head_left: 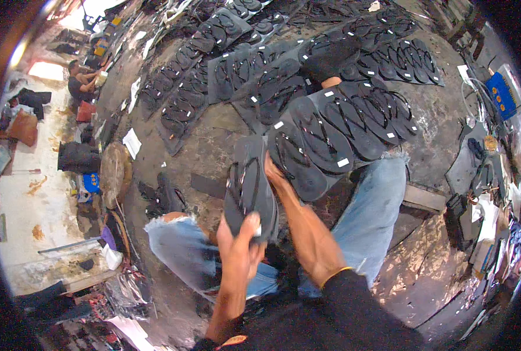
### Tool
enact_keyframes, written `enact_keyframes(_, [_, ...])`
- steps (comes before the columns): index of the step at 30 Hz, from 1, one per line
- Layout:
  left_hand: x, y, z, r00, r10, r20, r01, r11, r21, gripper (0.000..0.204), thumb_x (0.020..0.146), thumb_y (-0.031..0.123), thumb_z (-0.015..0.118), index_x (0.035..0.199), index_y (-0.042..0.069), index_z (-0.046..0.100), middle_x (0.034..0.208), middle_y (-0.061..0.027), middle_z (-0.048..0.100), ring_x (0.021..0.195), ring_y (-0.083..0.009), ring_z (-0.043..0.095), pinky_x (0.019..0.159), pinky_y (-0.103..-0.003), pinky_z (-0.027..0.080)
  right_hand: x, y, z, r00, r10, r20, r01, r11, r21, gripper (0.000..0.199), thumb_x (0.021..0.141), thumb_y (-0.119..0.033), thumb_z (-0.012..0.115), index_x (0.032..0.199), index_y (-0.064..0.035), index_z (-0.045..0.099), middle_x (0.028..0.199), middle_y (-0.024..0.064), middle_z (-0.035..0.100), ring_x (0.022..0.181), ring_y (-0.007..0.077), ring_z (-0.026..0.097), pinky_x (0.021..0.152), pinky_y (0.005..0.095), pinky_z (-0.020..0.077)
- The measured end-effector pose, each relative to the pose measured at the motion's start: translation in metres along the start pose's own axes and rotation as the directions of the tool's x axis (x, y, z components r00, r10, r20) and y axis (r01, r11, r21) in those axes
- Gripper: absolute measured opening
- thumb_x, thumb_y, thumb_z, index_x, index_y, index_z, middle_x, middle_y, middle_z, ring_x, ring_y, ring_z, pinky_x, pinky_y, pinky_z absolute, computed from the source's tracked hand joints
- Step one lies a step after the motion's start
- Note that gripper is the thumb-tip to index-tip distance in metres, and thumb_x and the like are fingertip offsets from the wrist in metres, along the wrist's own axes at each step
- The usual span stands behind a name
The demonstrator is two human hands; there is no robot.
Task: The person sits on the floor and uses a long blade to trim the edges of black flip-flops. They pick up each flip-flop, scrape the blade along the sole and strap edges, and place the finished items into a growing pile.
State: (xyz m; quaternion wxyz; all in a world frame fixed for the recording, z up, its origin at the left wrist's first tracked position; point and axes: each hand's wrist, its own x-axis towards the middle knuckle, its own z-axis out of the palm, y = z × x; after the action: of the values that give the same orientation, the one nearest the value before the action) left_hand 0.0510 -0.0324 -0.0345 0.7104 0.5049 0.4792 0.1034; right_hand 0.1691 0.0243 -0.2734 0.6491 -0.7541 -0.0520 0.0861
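Observation:
A pair of black flip-flops is tilted in front of me, slightly blurred. My left hand is closed round the near end, with its thumb on top. Along the right edge, my right hand is closed on the same flip-flops, its fingers mostly hidden behind them. Just to the right lies a row of black flip-flops with thin dark straps and small white labels. The nearest of them almost touches my right hand.
More flip-flops lie in rows across the dark floor. A dark-clothed limb with some bare skin reaches among them; whose it is, I cannot tell. A person sits far left. A wooden block lies right of my knee.

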Motion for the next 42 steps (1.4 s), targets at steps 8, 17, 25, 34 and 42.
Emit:
enact_keyframes(8, [-0.052, -0.02, -0.057, 0.976, 0.216, -0.004, -0.216, 0.973, 0.077, 0.068, 0.09, 0.017, 0.075, 0.145, 0.002, 0.037, 0.106, -0.0156, 0.066, 0.063, -0.0194, 0.064, 0.046, -0.029, 0.05, -0.021, -0.167, -0.104, 0.885, 0.106, 0.453, -0.324, 0.84, 0.435, 0.049, 0.097, -0.05, 0.068, 0.086, -0.0025, 0.069, 0.072, -0.0015, 0.06, 0.063, 0.0076, 0.054, 0.056, 0.0281, 0.042])
enact_keyframes(17, [-0.039, 0.038, -0.06, 0.931, 0.341, 0.133, -0.36, 0.917, 0.171, 0.054, 0.1, 0.04, 0.068, 0.132, -0.002, 0.058, 0.114, -0.0069, 0.069, 0.103, -0.0162, 0.066, 0.094, -0.031, 0.051, -0.086, -0.241, -0.181, 0.78, -0.21, 0.589, 0.212, 0.975, 0.067, 0.05, 0.082, -0.034, 0.087, 0.115, -0.0015, 0.069, 0.091, 0.0107, 0.074, 0.083, 0.0215, 0.071, 0.075, 0.035, 0.0548])
enact_keyframes(25, [-0.089, 0.035, -0.086, 0.99, -0.02, 0.136, 0.056, 0.964, -0.261, 0.046, 0.101, 0.035, 0.067, 0.132, 0.001, 0.061, 0.112, -0.0035, 0.071, 0.1, -0.0118, 0.067, 0.088, -0.028, 0.052, -0.173, -0.186, -0.294, 0.704, 0.086, 0.705, 0.189, 0.934, -0.302, 0.028, 0.099, -0.027, 0.059, 0.116, -0.0054, 0.062, 0.077, 0.0218, 0.067, 0.07, 0.0452, 0.067, 0.064, 0.0479, 0.0513])
enact_keyframes(34, [-0.087, 0.036, -0.077, 0.996, -0.015, 0.083, 0.024, 0.993, -0.112, 0.047, 0.103, 0.037, 0.064, 0.135, 0.003, 0.058, 0.12, -0.0038, 0.067, 0.107, -0.012, 0.062, 0.095, -0.029, 0.049, -0.201, -0.162, -0.313, 0.715, 0.204, 0.669, 0.238, 0.829, -0.507, 0.037, 0.098, -0.043, 0.062, 0.108, -0.0079, 0.061, 0.08, 0.0218, 0.068, 0.077, 0.046, 0.068, 0.064, 0.0517, 0.051])
enact_keyframes(42, [-0.062, 0.039, -0.085, 0.965, 0.011, 0.264, -0.038, 0.994, 0.098, 0.044, 0.103, 0.03, 0.065, 0.135, 0.002, 0.053, 0.116, -0.003, 0.064, 0.104, -0.0112, 0.059, 0.093, -0.028, 0.05, -0.077, -0.221, -0.248, 0.471, 0.264, 0.842, 0.455, 0.745, -0.488, 0.04, 0.103, -0.048, 0.055, 0.105, -0.0086, 0.061, 0.073, 0.0232, 0.065, 0.076, 0.0482, 0.066, 0.064, 0.0579, 0.0497])
